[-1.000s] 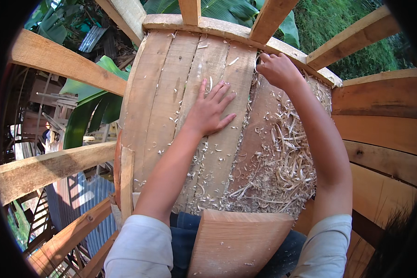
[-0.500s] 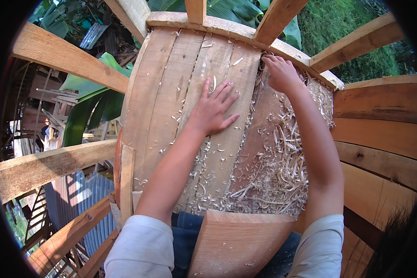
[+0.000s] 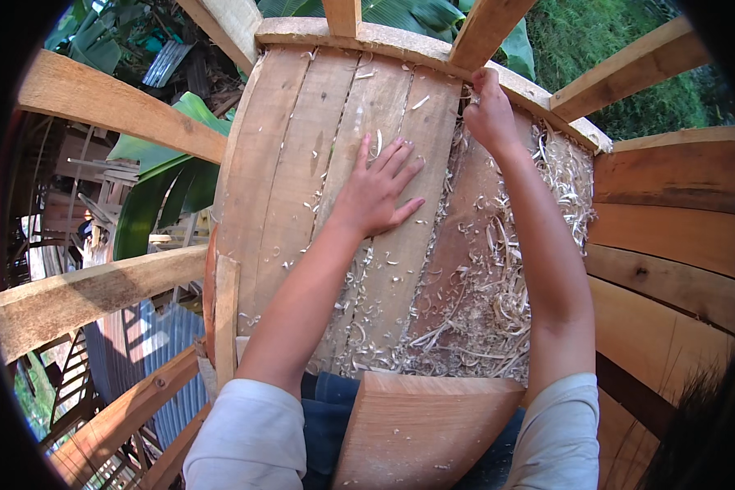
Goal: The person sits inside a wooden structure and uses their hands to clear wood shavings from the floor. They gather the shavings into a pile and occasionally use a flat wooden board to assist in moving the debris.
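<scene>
A: Where is the left hand point(image 3: 376, 200)?
B: Flat on the pale planks point(image 3: 433, 131), fingers spread apart, lying across a seam. The wood is directly beneath the palm, and one curled shaving point(image 3: 379, 145) lies right by the fingertips.
A: And the right hand point(image 3: 490, 118)?
B: Farther up and to the right, at the top end of the reddish-brown plank point(image 3: 469, 192), beside the curved crosspiece point(image 3: 400, 46). Whether it touches that crosspiece, I can't tell.
A: Is it gripping anything?
B: The fingers are curled together. Something may be pinched between them, but they hide it.
A: What about the heap of shavings point(image 3: 498, 314)?
B: Mostly on the reddish-brown plank, below the right hand and alongside that forearm, well to the right of the left hand.
A: Anything nearer the body?
B: A thick board point(image 3: 433, 425), tilted, at the lap.
</scene>
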The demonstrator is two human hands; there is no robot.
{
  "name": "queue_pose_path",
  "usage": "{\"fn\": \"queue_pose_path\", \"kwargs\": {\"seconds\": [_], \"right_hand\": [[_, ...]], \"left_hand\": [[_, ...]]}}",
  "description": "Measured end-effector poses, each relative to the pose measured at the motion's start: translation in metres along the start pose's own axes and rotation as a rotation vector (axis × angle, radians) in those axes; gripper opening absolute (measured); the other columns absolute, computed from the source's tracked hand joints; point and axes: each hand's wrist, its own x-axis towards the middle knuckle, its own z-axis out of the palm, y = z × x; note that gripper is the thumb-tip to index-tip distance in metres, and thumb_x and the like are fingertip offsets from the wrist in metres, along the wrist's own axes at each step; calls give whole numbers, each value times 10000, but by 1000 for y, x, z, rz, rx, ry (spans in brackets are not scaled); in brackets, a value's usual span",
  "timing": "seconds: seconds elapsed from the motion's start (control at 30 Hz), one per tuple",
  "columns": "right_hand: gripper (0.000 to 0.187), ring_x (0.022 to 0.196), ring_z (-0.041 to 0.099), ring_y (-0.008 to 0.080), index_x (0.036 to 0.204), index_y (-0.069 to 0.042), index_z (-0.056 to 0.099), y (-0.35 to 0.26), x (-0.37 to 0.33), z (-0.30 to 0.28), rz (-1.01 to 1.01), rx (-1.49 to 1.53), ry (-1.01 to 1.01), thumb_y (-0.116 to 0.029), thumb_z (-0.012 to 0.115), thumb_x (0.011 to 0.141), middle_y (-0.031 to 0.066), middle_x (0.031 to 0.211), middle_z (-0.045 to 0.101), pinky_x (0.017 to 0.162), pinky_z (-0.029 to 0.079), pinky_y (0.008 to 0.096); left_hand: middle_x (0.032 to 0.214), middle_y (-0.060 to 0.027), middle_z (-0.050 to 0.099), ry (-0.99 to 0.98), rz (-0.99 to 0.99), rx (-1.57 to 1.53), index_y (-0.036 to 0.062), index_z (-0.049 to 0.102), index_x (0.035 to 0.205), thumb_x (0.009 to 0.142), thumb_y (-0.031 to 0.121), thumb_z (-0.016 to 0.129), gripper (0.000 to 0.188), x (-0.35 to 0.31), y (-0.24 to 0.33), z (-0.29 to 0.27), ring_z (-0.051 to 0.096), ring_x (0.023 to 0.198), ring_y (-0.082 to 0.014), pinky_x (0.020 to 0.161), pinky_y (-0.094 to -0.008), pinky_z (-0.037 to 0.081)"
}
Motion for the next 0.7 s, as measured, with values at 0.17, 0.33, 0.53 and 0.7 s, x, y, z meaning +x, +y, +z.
{"fn": "queue_pose_path", "kwargs": {"seconds": [0.17, 0.33, 0.53, 0.7], "right_hand": [[494, 1136, 606, 419, 1217, -24, 435, 2, 0, 0, -12, 18, -164, 87, 503, 740, 255, 1174, 615, 953, 479, 471], [459, 1113, 610, 436, 1219, -21, 445, -2, 3, -12, -1, 17, -109, 55, 528, 774, 264, 1185, 631, 926, 484, 478], [519, 1194, 573, 404, 1314, -14, 446, 13, -13, -25, -150, -42, -90, -15, 572, 811, 257, 1294, 574, 1004, 466, 450], [565, 1297, 492, 412, 1363, -32, 444, 9, -81, -53, -47, -315, -237, -174, 644, 854, 273, 1408, 480, 1085, 405, 460]], "left_hand": [[1481, -127, 453, -4, -2, 7, 152, 521, 1386, 925, 501, 559, 580, 1, 0, 0, 352, 1445, -281, 1203, -623, 94], [1485, -124, 449, -12, -11, 3, 151, 521, 1388, 925, 498, 561, 580, 0, 0, -2, 347, 1448, -279, 1203, -623, 95], [1490, -122, 444, -23, -7, 20, 155, 516, 1397, 928, 486, 562, 577, -1, 0, -1, 336, 1455, -274, 1206, -618, 95], [1488, -126, 443, -24, 10, 22, 146, 512, 1396, 929, 485, 561, 579, 0, 0, 1, 337, 1455, -270, 1210, -606, 100]]}}
